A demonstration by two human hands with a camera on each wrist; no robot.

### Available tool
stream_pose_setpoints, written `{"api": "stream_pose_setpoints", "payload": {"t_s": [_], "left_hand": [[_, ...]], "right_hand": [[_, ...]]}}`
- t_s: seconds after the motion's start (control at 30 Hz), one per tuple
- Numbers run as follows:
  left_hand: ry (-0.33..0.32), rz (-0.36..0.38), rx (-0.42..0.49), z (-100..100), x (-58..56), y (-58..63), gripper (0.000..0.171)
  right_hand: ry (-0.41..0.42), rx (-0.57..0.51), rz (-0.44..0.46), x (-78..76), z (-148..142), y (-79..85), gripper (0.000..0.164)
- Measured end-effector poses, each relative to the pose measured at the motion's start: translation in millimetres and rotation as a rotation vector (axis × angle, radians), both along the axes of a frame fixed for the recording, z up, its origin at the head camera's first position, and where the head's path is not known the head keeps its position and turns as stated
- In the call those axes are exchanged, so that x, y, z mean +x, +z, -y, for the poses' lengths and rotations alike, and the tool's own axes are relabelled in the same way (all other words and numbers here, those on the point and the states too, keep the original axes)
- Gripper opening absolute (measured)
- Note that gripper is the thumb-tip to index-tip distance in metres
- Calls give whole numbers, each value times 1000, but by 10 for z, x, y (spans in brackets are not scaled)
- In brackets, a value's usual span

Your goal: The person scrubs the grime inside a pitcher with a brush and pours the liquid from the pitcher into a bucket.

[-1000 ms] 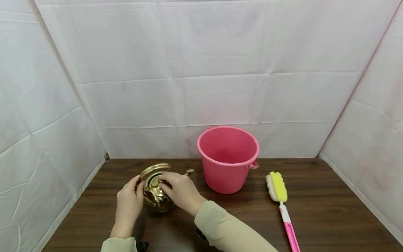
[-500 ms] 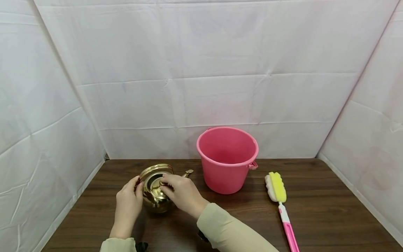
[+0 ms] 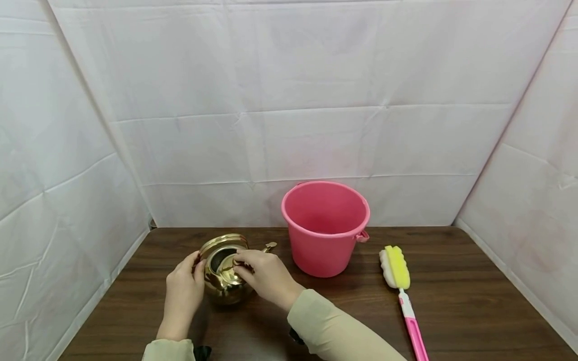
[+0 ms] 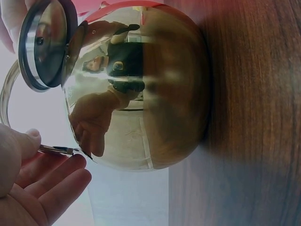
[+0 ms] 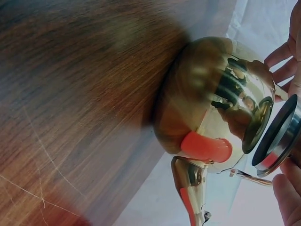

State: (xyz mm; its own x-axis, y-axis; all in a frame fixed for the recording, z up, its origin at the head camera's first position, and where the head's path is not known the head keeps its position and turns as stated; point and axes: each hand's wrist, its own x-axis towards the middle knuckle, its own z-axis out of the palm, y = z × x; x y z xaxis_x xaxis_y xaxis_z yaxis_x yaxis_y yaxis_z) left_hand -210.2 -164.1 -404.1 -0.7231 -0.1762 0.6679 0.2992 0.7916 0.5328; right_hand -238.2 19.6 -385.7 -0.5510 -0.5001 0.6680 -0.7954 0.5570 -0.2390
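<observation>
A shiny gold-coloured kettle [image 3: 222, 295] stands on the table at the left in the head view. My left hand [image 3: 184, 291] pinches its raised hoop handle [image 3: 223, 240] near the left end. With thumb and fingertips, my right hand [image 3: 268, 278] grips the lid [image 3: 232, 276], which is off its seat and tilted over the near right side of the dark opening [image 3: 222, 256]. In the right wrist view the lid's dark-ringed underside [image 5: 281, 134] shows apart from the kettle's mouth. The spout [image 5: 190, 181] points away to the right; the lid's knob is hidden by my fingers.
A pink bucket [image 3: 322, 255] stands at the back, just right of the kettle's spout. Farther right lies a sponge brush [image 3: 398, 268] with a pink handle. White cloth walls [image 3: 316, 125] enclose the dark wooden table [image 3: 352, 311] at the back and sides.
My right hand has drawn the lid right and toward me, uncovering more of the kettle's opening. My left hand keeps its hold on the handle; the bucket and brush stay put.
</observation>
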Motion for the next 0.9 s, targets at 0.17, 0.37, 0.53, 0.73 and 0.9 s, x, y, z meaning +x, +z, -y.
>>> {"api": "stream_pose_setpoints", "payload": {"t_s": [0.17,0.37,0.53,0.73,0.9], "left_hand": [[-5,3,4,-15,-21,13,23],[8,22,-2,7,28,15,23],[15,22,-9,28,48,-3,24],[15,18,-7,16,27,-7,24],[16,-5,-4,-7,2,6,23]], "right_hand": [[-3,-1,-1,-3,-33,11,19],[-5,5,30,32,-26,-18,20],[-12,34,13,46,-34,-55,21],[-18,19,40,58,-99,-57,21],[-21,10,32,47,-178,-65,21]]}}
